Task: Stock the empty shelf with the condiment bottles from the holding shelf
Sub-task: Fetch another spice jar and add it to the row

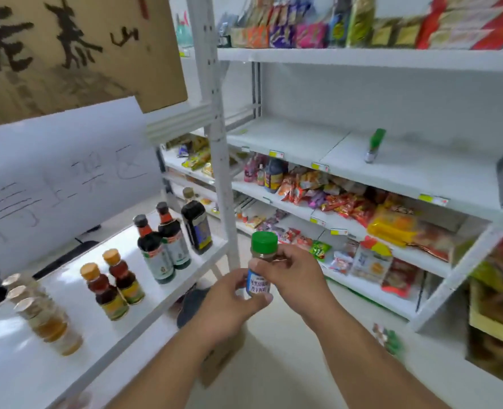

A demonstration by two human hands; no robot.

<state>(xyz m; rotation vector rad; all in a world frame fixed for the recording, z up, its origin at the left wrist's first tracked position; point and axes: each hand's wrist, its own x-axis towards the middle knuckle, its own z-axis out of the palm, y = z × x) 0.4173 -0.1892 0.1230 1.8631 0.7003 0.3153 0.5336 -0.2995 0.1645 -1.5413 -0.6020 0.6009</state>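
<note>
Green-capped jar (261, 265) upright | left hand (232, 296) grips base | right hand (291, 276) pinches neck

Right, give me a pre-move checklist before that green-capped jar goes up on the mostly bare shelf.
1. Green-capped jar held by both the left hand and the right hand: ok.
2. Jar upright, cap on: ok.
3. Bare space on the target shelf: ok.
4. One green-capped bottle already stands there, space beside it: ok.
5. Cap tightness: cannot tell.
6. Bottles remain on the holding shelf: ok.
</note>
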